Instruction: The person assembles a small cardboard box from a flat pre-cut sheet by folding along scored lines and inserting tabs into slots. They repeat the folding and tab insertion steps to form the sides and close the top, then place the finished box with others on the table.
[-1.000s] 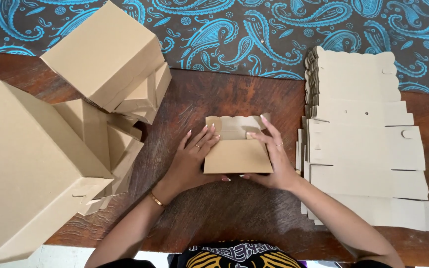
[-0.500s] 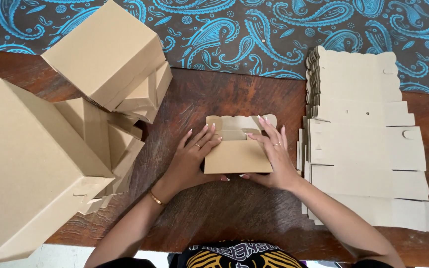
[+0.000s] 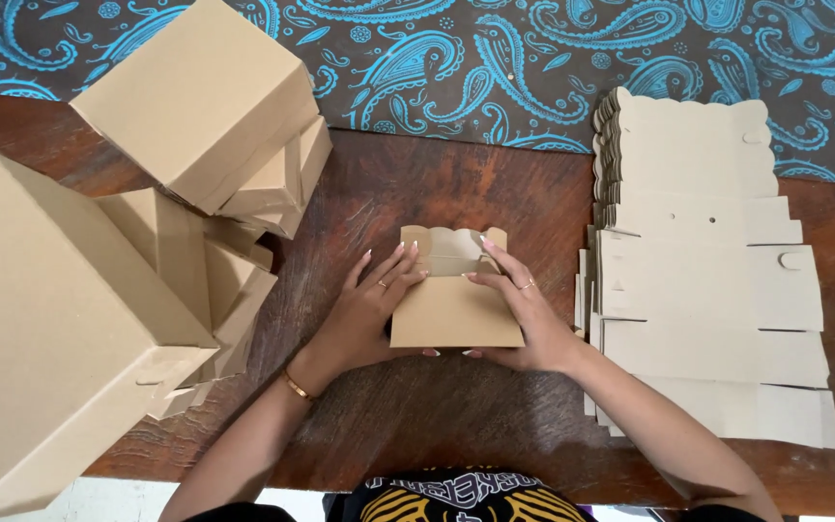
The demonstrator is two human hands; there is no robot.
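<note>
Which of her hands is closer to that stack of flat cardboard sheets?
The right hand is nearer: it lies just beside the stack of flat sheets. The left hand sits beyond the small box, farther off.

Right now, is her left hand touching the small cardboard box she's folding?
Touching. The head view shows the left hand with fingertips pressed on the small box at its left edge, no gap visible.

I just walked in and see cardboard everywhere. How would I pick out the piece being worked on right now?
Find the dark wooden table; finished boxes are piled at its left, a stack of flat blanks lies at its right. Between them, the left hand and right hand hold one small box. It alone is half folded, its scalloped flap open.
</note>
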